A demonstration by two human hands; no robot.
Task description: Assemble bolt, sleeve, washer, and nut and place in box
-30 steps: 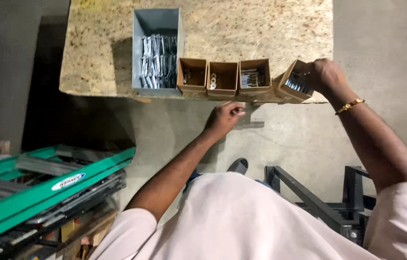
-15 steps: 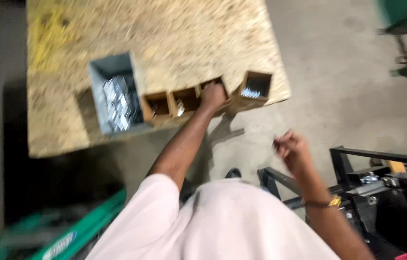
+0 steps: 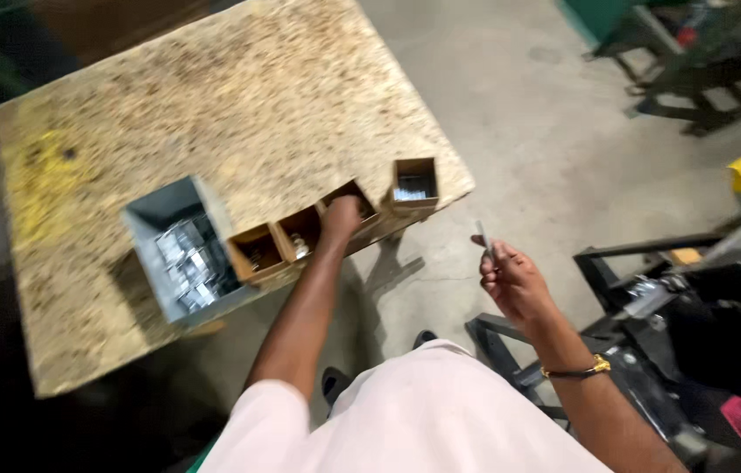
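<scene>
Head view, looking down: left hand (image 3: 342, 221) at centre frame reaches into the third small cardboard box (image 3: 355, 203) in a row along the near edge of the speckled chipboard table (image 3: 239, 105); fingers are curled down inside it, cannot tell if they grip anything, since the box wall and knuckles hide the tips. Right hand (image 3: 511, 280) is right of centre, off the table over the concrete floor (image 3: 519, 114), pinching a thin metal strip (image 3: 482, 236) between thumb and fingertips, strip pointing up and away. Two more open cardboard boxes (image 3: 278, 245) sit left of the reaching hand, touching each other; a fourth box (image 3: 412, 184) stands apart at the table corner, small shiny parts inside. Grey metal bin (image 3: 179, 250) at left end of the row holds a heap of bright metal clips. Gold bracelet (image 3: 576, 370) on right wrist. Dark steel frame (image 3: 651, 263) at lower right, green machinery at top right, blurred. Judgement: the strip looks light, stiff, smooth and a bit slippery, likely thin-edged; best taken by pinching the flat faces near one end, as held now. The boxes look light and would slide if nudged.
</scene>
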